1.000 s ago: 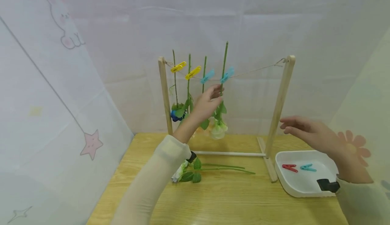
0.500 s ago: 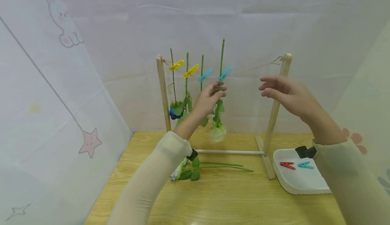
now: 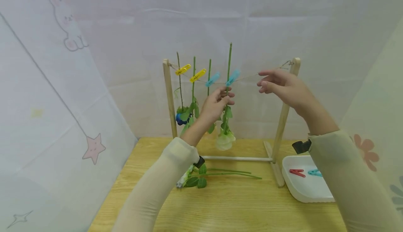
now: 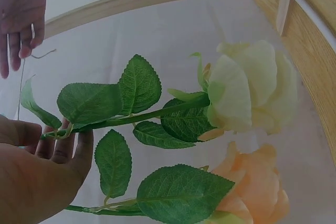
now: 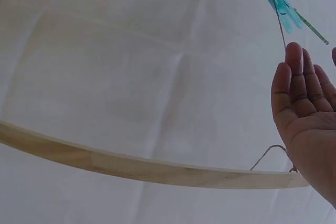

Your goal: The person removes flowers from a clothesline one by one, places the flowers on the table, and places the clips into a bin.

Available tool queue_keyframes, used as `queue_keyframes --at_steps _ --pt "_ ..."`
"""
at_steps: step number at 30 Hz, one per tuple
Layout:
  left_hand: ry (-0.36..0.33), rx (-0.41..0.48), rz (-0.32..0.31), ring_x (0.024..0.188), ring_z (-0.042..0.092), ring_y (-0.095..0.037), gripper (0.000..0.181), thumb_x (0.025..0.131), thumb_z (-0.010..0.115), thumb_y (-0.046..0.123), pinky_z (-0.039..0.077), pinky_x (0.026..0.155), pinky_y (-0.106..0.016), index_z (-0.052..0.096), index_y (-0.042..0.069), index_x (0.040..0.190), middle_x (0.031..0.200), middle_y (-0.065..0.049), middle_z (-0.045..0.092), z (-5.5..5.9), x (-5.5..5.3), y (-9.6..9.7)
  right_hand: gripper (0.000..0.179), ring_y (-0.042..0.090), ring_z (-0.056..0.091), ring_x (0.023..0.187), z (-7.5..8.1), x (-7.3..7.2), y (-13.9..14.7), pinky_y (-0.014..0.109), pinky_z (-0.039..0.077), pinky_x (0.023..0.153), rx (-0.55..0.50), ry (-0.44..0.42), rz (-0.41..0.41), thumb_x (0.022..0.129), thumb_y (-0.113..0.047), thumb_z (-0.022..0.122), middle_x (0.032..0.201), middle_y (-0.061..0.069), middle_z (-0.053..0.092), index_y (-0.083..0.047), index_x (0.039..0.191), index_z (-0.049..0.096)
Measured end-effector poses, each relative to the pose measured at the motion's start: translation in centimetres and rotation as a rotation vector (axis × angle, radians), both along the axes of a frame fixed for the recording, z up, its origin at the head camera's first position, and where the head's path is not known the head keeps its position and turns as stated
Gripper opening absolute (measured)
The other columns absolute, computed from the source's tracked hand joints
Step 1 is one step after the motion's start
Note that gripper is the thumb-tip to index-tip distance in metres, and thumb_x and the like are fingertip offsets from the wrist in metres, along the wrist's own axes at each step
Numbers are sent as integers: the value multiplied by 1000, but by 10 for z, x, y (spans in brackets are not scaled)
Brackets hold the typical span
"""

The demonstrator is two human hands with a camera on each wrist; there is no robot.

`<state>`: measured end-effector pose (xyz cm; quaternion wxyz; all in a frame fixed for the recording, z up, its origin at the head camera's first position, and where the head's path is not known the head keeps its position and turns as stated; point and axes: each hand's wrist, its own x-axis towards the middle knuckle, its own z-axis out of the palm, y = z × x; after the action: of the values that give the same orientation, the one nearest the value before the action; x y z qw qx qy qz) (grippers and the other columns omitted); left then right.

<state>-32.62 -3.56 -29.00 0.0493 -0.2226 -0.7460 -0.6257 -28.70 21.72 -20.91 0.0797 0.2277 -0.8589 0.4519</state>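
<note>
My left hand [image 3: 214,105] holds the stem of a cream rose [image 3: 225,142], thumb on the near side and fingers behind it. The rose hangs head down, its stem clipped to a string by a blue clothespin [image 3: 233,78]. My right hand [image 3: 284,87] hovers near the string's right part, fingers loosely bent and holding nothing. A peach rose [image 4: 257,184] hangs beside the cream one under another blue clothespin [image 3: 212,79]. Farther left, yellow clothespins [image 3: 198,75] hold two more stems, one with a dark blue rose [image 3: 182,118].
The string spans a wooden frame with two posts [image 3: 281,127] and a white crossbar [image 3: 236,159]. In front, cut flowers with green stems [image 3: 233,174] lie on the table [image 3: 245,207]. A white tray [image 3: 296,193] at right holds a red clothespin [image 3: 297,172] and a blue one.
My right hand has risen from above the tray and moved left to the string. My left hand stays at the cream rose's stem, its fingers coming round it.
</note>
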Motion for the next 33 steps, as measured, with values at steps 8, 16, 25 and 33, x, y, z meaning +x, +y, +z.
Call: queue_keyframes --at_steps 8,16,25,33 --pt "-2 18 23 103 71 -20 35 107 52 18 56 96 -36 54 12 142 126 -6 68 1 0 -2 45 15 69 103 6 -14 -19 28 53 99 -17 -18 45 105 -30 57 123 8 68 -12 146 52" --pt "3 37 13 102 72 -22 34 107 53 16 56 96 -35 55 11 141 126 -10 68 4 0 0 44 16 69 104 7 -23 -28 35 53 102 -49 -60 36 105 -30 57 124 8 69 -13 146 51" --pt "-19 58 6 102 72 -22 34 107 54 17 57 93 -35 56 11 140 125 -7 69 4 0 0 47 17 71 101 7 -31 -35 36 55 99 -71 -87 40 105 -32 57 123 14 69 -11 146 51" --pt "-3 72 -9 103 72 -24 34 106 53 13 58 92 -33 56 6 139 124 -11 69 2 -2 -2 45 20 72 99 8 -33 -48 37 56 96 -99 -128 56 104 -29 58 119 18 70 -10 144 53"
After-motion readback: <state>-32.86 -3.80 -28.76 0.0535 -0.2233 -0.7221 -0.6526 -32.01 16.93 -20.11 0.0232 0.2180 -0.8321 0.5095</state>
